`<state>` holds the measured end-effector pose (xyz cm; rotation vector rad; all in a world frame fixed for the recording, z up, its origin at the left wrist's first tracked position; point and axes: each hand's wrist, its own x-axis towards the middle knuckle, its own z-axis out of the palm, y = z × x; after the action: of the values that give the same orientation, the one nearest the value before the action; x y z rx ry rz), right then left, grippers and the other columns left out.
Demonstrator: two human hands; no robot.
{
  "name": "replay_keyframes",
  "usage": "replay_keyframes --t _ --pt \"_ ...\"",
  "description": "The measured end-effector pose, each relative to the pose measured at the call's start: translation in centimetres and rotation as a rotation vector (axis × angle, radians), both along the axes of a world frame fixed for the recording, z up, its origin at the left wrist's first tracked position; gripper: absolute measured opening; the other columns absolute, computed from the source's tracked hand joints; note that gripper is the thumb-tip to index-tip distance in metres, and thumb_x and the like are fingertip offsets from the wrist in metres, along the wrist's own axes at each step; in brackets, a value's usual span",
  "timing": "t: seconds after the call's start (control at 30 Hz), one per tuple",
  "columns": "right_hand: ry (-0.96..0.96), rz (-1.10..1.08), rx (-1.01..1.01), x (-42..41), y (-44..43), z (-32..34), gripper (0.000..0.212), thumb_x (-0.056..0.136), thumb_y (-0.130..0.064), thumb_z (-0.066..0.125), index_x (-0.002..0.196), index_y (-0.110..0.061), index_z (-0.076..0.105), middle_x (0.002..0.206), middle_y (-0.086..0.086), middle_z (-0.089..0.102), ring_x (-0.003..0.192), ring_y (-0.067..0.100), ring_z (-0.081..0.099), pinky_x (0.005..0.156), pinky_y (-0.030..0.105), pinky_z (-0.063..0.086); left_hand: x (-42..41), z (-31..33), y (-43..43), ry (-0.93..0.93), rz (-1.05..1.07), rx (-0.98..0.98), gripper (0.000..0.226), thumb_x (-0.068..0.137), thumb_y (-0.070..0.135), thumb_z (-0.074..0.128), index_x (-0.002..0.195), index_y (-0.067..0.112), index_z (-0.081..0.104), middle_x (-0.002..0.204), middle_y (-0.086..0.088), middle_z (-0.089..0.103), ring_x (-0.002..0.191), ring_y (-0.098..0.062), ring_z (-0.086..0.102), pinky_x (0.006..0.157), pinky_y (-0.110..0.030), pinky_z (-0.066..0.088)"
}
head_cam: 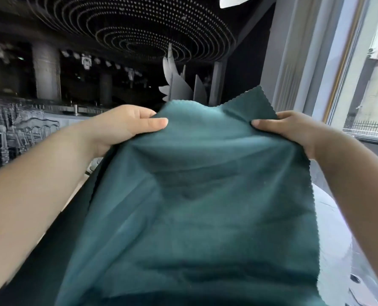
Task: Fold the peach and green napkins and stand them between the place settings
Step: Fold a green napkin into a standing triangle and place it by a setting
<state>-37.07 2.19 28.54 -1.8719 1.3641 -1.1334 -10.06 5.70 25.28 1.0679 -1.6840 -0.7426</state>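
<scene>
The left hand (126,124) and right hand (287,129) each pinch a top corner of the green napkin (194,206), held up unfolded; keeping corners level and taut should help the first fold run straight.

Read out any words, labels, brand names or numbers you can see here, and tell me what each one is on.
No text can be read in this view.
The green napkin, pinched at its top edge by the left hand and the right hand: plain cloth, no label or print showing.
The pale hanging cards in the dark room behind: too blurred to tell whether they carry any writing.
</scene>
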Motion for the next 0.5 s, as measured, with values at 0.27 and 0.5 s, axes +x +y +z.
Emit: replay_keyframes --t 0.27,0.5 --pt "0.553 -0.202 -0.180 1.9 -7.5 -6.2 0.032 0.086 -0.027 0.061 0.071 0.000 0.057 0.061 0.009 0.046 0.063 0.023 0.045 0.053 0.029 0.035 0.9 -8.3 -7.8 -0.632 0.481 -0.037 0.028 0.079 0.032 0.069 0.063 0.013 0.054 0.066 -0.005 0.056 0.075 -0.021 0.051 0.062 -0.029 0.033" --pt "0.625 -0.286 -0.201 3.5 -16.0 -12.1 0.047 0.088 -0.038 0.054 0.053 -0.017 0.030 0.057 0.000 0.037 0.070 0.025 0.043 0.050 0.030 0.026 2.7 -12.7 -13.3 -0.605 0.690 0.070 0.036 0.084 0.045 0.059 0.057 0.023 0.050 0.068 0.004 0.054 0.078 -0.020 0.051 0.057 -0.027 0.028"
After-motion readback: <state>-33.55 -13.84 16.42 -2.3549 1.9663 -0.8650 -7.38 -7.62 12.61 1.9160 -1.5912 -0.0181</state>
